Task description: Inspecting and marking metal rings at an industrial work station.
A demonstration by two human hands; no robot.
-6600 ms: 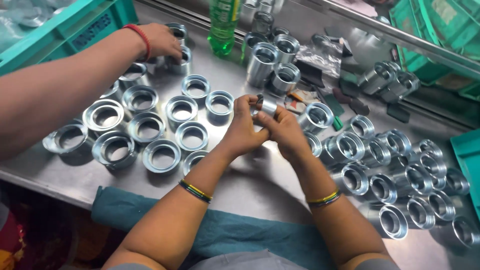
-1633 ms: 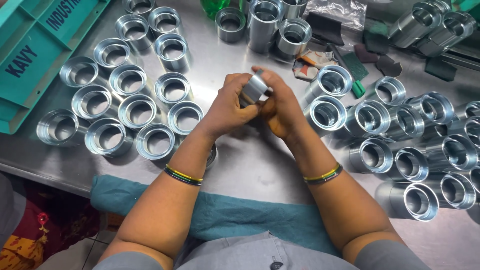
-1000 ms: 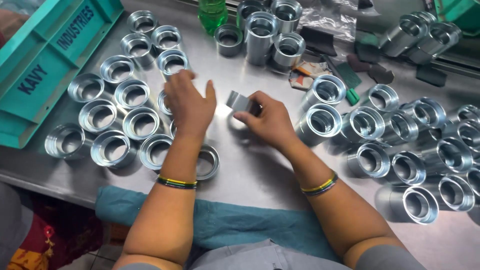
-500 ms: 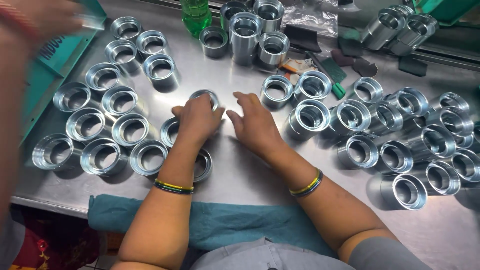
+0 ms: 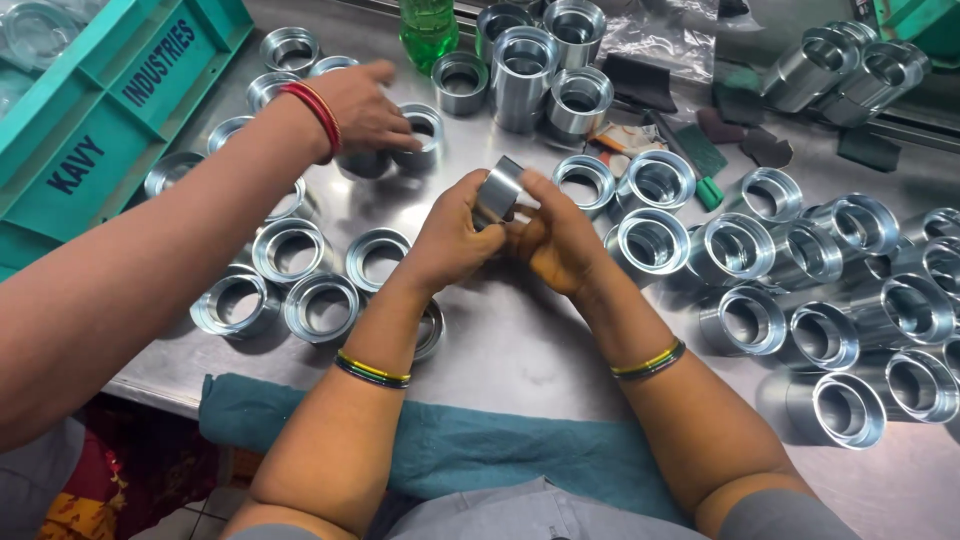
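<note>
Above bare steel table (image 5: pixel 530 350), both hands' fingers (image 5: pixel 470 205) clasp a metal ring (image 5: pixel 497 190); rings crowd either side.

Metal ring (image 5: pixel 497 190) half-hidden by fingers (image 5: pixel 470 205)

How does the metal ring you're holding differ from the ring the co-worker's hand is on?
The held ring is lifted off the steel table, tilted, gripped by the left hand and right hand. The co-worker's ring stands on the table, opening up, under the co-worker's hand. The held one shows its side wall; the other shows its bore. Both are shiny silver metal.
</note>
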